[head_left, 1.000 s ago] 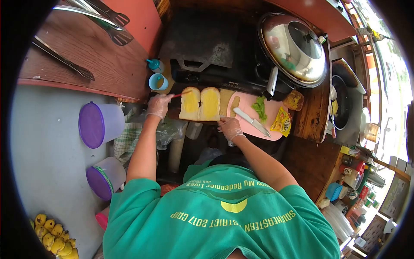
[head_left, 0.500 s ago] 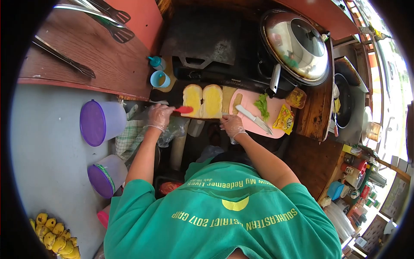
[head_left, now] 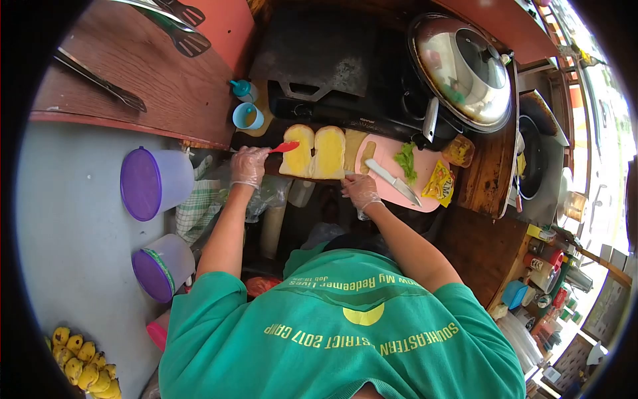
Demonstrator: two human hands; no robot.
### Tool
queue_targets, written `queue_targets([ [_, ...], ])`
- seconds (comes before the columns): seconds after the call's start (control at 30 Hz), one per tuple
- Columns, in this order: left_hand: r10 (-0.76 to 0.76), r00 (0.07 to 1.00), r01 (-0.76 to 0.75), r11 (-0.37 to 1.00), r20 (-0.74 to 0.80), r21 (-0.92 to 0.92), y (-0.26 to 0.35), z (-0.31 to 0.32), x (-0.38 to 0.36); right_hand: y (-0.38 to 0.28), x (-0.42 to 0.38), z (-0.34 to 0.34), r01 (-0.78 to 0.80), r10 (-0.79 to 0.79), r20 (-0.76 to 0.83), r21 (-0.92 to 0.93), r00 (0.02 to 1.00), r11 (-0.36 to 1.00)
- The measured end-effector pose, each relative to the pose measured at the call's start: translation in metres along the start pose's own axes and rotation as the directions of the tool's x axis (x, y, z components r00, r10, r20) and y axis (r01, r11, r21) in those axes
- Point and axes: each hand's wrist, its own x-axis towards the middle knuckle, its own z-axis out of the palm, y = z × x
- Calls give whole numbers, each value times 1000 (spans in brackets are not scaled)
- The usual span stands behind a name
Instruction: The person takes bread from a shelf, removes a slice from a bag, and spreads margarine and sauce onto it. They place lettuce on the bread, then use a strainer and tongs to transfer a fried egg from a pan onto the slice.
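Note:
Two bread slices with yellow spread lie side by side, the left slice (head_left: 297,156) and the right slice (head_left: 328,159). My left hand (head_left: 248,166), in a clear plastic glove, is closed on a red spatula (head_left: 286,147), whose head is over the upper left slice. My right hand (head_left: 361,190), also gloved, is closed at the lower right corner of the right slice; its fingertips partly hide what they grip. Right of it, a knife (head_left: 392,181) with a white handle lies on a pink board (head_left: 382,156) beside green lettuce (head_left: 407,163) and a yellow packet (head_left: 439,184).
A black stove (head_left: 359,120) is behind the bread, with a lidded pan (head_left: 458,73) at the right. Blue cups (head_left: 248,116) stand at the back left. Purple-lidded tubs (head_left: 141,184) are at the left, with bananas (head_left: 83,362) lower down.
My left hand has moved up slightly, and the red spatula has risen from the slice's lower middle to its upper part. My right hand has barely moved.

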Motion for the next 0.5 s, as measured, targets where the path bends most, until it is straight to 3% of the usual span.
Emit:
queue_targets([
  [0.03,-3,1000,3,1000,-2,2,-1,-1,-5,2,0,2,2,-2,4,-2,1000,1000],
  [0.1,161,966,-119,972,203,-205,-5,-1,-14,4,3,3,-16,16,-2,22,1000,1000],
  [0.17,177,966,-134,967,190,-219,-10,8,-16,8,7,3,12,-12,9,-14,1000,1000],
  [0.23,81,982,-77,997,169,-26,-6,12,-3,7,4,3,27,-26,12,-44,1000,999],
  [0.37,-50,998,49,998,22,35,0,15,17,6,-1,5,11,-10,-54,17,998,1000],
  [0.43,47,946,-19,996,321,-90,-8,10,8,2,-1,2,26,-25,-50,11,998,1000],
  [0.47,5,880,62,990,475,-126,-2,2,-3,1,-1,1,42,-42,-50,-3,998,999],
  [0.5,9,880,58,990,475,-126,-2,3,-10,-1,-2,0,57,-57,-50,-14,997,998],
])
